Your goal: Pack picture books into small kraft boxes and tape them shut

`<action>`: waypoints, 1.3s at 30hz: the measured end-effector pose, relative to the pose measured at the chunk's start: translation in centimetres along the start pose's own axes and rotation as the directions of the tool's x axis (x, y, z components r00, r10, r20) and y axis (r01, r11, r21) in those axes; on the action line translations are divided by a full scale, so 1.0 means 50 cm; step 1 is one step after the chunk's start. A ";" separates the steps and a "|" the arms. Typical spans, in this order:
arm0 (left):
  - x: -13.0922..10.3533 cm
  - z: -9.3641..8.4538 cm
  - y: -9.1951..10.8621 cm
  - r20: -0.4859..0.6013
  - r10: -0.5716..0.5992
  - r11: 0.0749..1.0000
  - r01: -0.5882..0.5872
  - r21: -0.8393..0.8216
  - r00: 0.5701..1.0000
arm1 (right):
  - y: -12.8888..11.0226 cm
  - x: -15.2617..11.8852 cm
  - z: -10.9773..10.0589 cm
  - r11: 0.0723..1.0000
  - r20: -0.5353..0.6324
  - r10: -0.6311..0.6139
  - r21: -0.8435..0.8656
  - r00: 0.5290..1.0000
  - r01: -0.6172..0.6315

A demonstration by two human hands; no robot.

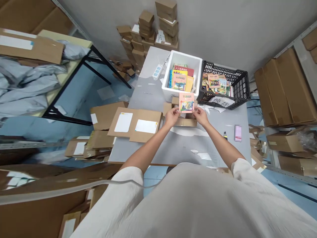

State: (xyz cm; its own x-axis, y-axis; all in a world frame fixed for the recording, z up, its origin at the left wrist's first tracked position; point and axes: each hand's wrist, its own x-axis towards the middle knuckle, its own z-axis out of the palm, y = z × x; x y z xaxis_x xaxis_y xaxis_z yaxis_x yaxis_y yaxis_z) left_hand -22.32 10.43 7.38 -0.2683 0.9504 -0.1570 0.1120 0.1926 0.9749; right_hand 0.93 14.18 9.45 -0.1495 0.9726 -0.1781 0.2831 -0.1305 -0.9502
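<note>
Between my two hands is a small pink picture book (pixel 186 103), its cover facing me. My left hand (pixel 172 116) pinches its lower left corner, and my right hand (pixel 201 116) grips the lower right one. Directly beneath the book stands an opened cardboard box (pixel 185 122), partly hidden by the book and my hands. Just behind it a white foam box (pixel 166 86) holds several colourful books, among them a similar pink one (pixel 179 81). To its right, a black plastic crate (pixel 244 85) contains more picture books (pixel 218 84).
Flattened cardboard pieces (pixel 135 125) with white labels lie on the grey table (pixel 148 96) at left. A power strip (pixel 158 72) is near the back; a utility knife (pixel 225 135) and a phone (pixel 238 133) are at right. Stacked cartons (pixel 146 33) stand by the wall.
</note>
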 end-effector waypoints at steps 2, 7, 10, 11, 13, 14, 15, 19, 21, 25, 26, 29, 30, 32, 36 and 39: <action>0.044 -0.015 -0.003 0.013 0.012 1.000 -0.012 -0.009 1.000 | -0.004 0.045 0.024 1.000 -0.009 -0.006 0.005 1.000 0.006; 0.150 -0.026 -0.011 -0.024 -0.020 1.000 0.020 -0.017 1.000 | -0.006 0.151 0.071 0.999 -0.051 0.020 0.026 0.998 -0.019; 0.203 -0.019 -0.007 -0.106 -0.085 0.996 0.084 -0.014 0.991 | -0.012 0.200 0.091 0.994 -0.082 0.091 0.073 0.992 -0.085; 0.216 -0.015 -0.005 -0.123 -0.103 0.994 0.099 -0.035 0.987 | -0.015 0.212 0.096 0.990 -0.088 0.109 0.099 0.990 -0.100; 0.233 -0.007 0.000 -0.127 -0.105 0.991 0.093 -0.093 0.986 | -0.021 0.228 0.103 0.984 -0.086 0.109 0.152 0.990 -0.095; 0.236 -0.004 0.002 -0.115 -0.090 0.990 0.076 -0.120 0.989 | -0.024 0.232 0.105 0.982 -0.080 0.090 0.172 0.993 -0.076; 0.237 -0.001 0.003 -0.097 -0.073 0.988 0.059 -0.140 0.993 | -0.026 0.235 0.106 0.982 -0.069 0.065 0.184 0.996 -0.051; 0.224 0.000 0.004 -0.021 -0.019 0.994 0.016 -0.112 1.000 | -0.030 0.237 0.110 0.989 -0.018 -0.015 0.147 1.000 0.018; 0.221 -0.001 0.004 -0.001 0.010 0.997 -0.010 -0.071 1.000 | -0.032 0.238 0.112 0.994 0.009 -0.030 0.108 1.000 0.029; 0.225 0.004 0.008 0.033 0.041 0.997 -0.039 -0.062 0.999 | -0.035 0.242 0.119 0.993 0.113 -0.097 0.083 0.989 0.088; 0.226 0.005 0.008 0.043 0.046 0.997 -0.043 -0.066 0.998 | -0.036 0.242 0.121 0.991 0.142 -0.113 0.085 0.983 0.102; 0.223 0.006 0.010 0.064 0.078 0.995 -0.074 -0.070 0.995 | -0.039 0.239 0.123 0.990 0.187 -0.130 0.079 0.974 0.117; 0.222 0.005 0.011 0.072 0.094 0.993 -0.089 -0.071 0.993 | -0.041 0.237 0.123 0.990 0.186 -0.130 0.071 0.974 0.118; 0.225 0.006 0.012 0.101 0.124 0.990 -0.116 -0.077 0.987 | -0.045 0.230 0.121 0.991 0.171 -0.127 0.051 0.977 0.120; 0.249 0.019 0.017 0.177 0.099 0.993 -0.087 -0.074 0.979 | -0.054 0.210 0.113 0.991 0.151 -0.131 0.019 0.980 0.130; 0.264 0.032 0.024 0.195 0.093 0.996 -0.091 -0.017 0.976 | -0.053 0.189 0.106 0.990 0.138 -0.137 -0.002 0.981 0.139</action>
State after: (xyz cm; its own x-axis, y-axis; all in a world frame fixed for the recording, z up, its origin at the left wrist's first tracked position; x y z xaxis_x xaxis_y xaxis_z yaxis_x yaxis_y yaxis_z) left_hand -24.20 23.58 6.23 -0.0654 0.9935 -0.0934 0.1196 0.1007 0.9877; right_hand -6.23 22.72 8.92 -0.3164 0.9453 -0.0799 0.2615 0.0059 -0.9652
